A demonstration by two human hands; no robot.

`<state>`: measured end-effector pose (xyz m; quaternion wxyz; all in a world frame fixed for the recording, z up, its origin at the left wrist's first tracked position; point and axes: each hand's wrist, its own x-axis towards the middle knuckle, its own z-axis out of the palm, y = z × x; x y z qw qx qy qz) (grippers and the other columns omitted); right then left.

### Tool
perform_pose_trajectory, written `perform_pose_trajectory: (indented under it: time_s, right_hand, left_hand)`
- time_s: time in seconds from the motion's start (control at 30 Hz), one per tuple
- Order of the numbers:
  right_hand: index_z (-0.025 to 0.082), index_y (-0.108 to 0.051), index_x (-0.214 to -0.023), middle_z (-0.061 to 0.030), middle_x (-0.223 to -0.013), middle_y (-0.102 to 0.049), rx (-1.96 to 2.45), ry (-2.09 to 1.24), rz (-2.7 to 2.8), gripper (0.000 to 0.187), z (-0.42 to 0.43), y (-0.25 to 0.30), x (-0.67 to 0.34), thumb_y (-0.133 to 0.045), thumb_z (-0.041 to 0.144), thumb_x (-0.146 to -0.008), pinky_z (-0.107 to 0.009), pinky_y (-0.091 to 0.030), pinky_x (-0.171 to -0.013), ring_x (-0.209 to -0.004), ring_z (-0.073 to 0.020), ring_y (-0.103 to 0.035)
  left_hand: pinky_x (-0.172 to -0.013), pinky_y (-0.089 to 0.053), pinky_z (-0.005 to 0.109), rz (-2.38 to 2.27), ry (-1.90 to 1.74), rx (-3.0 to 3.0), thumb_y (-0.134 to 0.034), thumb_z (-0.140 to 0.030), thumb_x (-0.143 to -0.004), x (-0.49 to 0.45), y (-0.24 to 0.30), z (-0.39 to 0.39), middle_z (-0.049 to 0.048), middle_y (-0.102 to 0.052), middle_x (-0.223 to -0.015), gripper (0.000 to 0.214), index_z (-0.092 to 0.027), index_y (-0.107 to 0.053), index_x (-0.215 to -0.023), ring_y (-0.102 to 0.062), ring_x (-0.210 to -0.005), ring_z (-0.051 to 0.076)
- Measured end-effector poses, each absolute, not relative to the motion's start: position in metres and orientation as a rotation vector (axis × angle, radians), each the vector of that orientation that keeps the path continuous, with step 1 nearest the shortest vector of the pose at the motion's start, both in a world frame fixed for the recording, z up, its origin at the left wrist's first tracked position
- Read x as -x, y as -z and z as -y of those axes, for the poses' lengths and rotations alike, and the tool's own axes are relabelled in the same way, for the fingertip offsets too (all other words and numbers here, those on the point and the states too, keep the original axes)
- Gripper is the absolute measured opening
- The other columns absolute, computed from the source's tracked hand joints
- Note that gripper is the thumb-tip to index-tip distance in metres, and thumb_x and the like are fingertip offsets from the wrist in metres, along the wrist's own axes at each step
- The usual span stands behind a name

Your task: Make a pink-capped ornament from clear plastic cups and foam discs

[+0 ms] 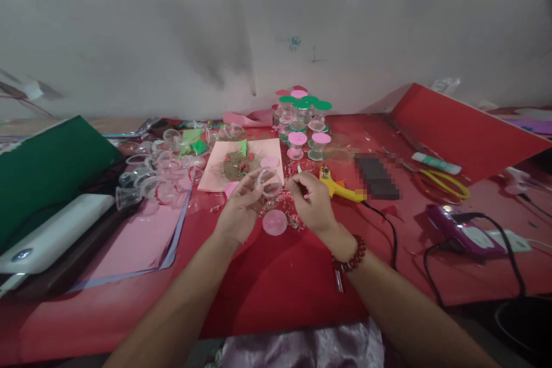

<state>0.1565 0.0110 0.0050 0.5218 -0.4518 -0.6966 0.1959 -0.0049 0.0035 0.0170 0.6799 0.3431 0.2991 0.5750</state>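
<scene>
My left hand grips a clear plastic cup, its round rim turned towards me. Just right of the cup, my right hand is closed with thumb and fingers pinched together; what they hold, if anything, is too small to make out. A second clear round cup or dome sits on the red surface below my hands. Behind the left hand lies a pale pink sheet with a brown granular patch and red and green scraps on it.
Cups topped with pink and green discs stand stacked at the back. Loose clear cups crowd the left, beside a white power bank. A yellow glue gun, scissors, a glue stick and a purple power box with cables lie right.
</scene>
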Motion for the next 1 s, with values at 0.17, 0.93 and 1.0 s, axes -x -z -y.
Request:
perform_pose_trajectory:
  time_s: [0.17,0.93,1.0]
  right_hand:
    - [0.018,-0.06,-0.083,0.0001,-0.072,-0.06,1.073,-0.766,1.539,0.014,-0.015,-0.003,-0.154,-0.054,0.03,-0.088,-0.024,-0.041,-0.059,-0.061,-0.0122,-0.052]
    - [0.017,-0.062,-0.072,0.0037,-0.062,-0.056,1.114,-1.083,1.422,0.011,-0.022,0.0,-0.154,-0.061,0.028,-0.075,-0.023,-0.038,-0.054,-0.056,-0.0097,-0.047]
    - [0.018,-0.062,-0.07,0.0036,-0.062,-0.056,1.097,-1.117,1.422,0.013,-0.022,0.0,-0.153,-0.06,0.029,-0.076,-0.023,-0.038,-0.054,-0.056,-0.0097,-0.048]
  left_hand:
    - [-0.078,-0.051,0.027,-0.651,-1.281,-0.775,-0.072,-0.014,-0.073,0.007,-0.016,-0.003,0.0044,-0.064,-0.124,0.036,-0.023,-0.07,-0.108,-0.065,-0.097,0.017]
    - [-0.099,-0.045,0.028,-0.595,-1.284,-0.937,-0.072,-0.011,-0.074,0.006,-0.013,-0.002,0.0048,-0.061,-0.131,0.041,-0.025,-0.068,-0.112,-0.06,-0.112,0.017]
    - [-0.099,-0.045,0.028,-0.601,-1.288,-0.924,-0.073,-0.011,-0.074,0.006,-0.013,-0.003,0.0052,-0.065,-0.125,0.04,-0.024,-0.068,-0.111,-0.061,-0.11,0.017]
